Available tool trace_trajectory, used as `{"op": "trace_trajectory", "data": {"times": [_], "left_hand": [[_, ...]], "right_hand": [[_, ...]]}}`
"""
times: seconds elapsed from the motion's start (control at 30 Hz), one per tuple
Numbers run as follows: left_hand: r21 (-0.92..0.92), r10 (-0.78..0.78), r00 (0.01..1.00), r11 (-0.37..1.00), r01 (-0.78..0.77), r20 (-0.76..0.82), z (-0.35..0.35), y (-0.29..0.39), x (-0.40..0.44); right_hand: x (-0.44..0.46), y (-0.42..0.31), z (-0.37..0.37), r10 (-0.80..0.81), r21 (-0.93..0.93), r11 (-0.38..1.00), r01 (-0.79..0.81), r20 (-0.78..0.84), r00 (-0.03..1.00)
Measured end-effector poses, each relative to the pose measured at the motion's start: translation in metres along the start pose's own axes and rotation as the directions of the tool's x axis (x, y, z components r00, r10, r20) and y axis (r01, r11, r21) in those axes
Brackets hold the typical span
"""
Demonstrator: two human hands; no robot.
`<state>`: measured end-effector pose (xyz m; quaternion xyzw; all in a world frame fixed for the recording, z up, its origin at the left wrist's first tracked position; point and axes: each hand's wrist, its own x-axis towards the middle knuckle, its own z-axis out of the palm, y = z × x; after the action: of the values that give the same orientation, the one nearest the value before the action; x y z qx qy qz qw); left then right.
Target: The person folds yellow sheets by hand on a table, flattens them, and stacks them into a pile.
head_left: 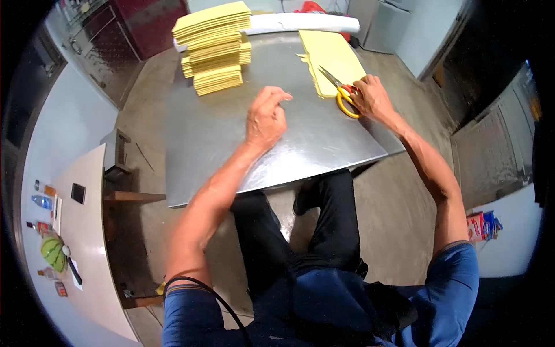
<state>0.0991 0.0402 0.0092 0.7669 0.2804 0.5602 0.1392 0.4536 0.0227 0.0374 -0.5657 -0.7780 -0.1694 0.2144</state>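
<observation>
Scissors are seemingly being handled, pinched by the right hand; left hand half-curled, apparently unloaded; secure grip needed next.

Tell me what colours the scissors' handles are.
The scissors' handles are yellow and orange-red, best seen in the head view.

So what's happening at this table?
The person's right hand holds the scissors by the handles, blades pointing away over a flat pile of yellow sheets on the metal table. The left hand is loosely curled over the middle of the table, nothing visible in it. More yellow pieces are stacked at the far left, and a white roll lies along the far edge.
</observation>
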Motion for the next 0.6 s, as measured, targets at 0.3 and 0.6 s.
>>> {"op": "trace_trajectory", "data": {"times": [0.3,0.6], "left_hand": [[0.017,-0.019,0.999,1.000,0.018,0.026,-0.002,0.002,-0.003],[0.010,-0.042,0.997,0.999,0.042,0.061,0.001,-0.002,-0.004]], "right_hand": [[0.029,-0.026,-0.011,0.348,0.053,0.917,-0.394,0.374,0.860],[0.196,-0.067,-0.058,0.063,0.415,0.908,-0.060,0.007,0.998]]}}
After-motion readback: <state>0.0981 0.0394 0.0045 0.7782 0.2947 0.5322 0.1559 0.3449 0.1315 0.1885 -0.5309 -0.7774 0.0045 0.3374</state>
